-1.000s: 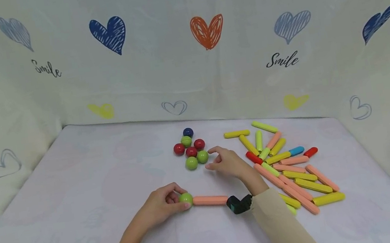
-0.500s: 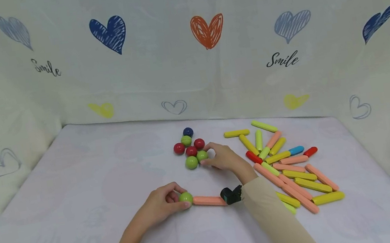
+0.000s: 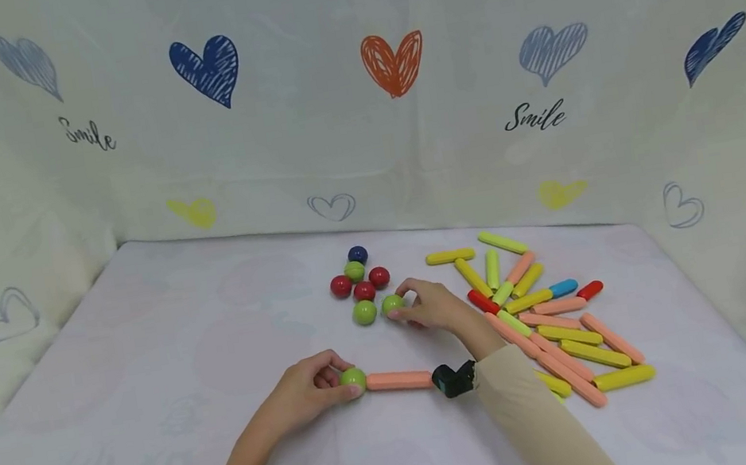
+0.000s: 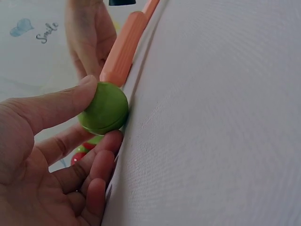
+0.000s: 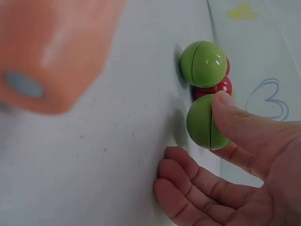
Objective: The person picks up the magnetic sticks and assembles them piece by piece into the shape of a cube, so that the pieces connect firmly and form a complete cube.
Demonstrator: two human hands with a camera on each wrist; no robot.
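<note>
In the head view my left hand pinches a green ball between thumb and fingers, low on the white table. An orange rod extends rightward from that ball, its near end right at the ball in the left wrist view. Farther back, my right hand pinches another green ball between thumb and index finger; its other fingers curl beneath, near the cloth. A third green ball lies just beyond it in the right wrist view. The orange rod's far end is overlapped by the right wrist's black camera.
Several red balls, a green ball and a dark blue ball sit clustered at the back middle. To the right spreads a loose pile of yellow, orange, light green, red and blue rods. A cloth wall with printed hearts stands behind.
My right hand has moved to the nearest right green ball, pinched it and drawn it slightly right, away from the cluster. The left hand keeps hold of its green ball.
</note>
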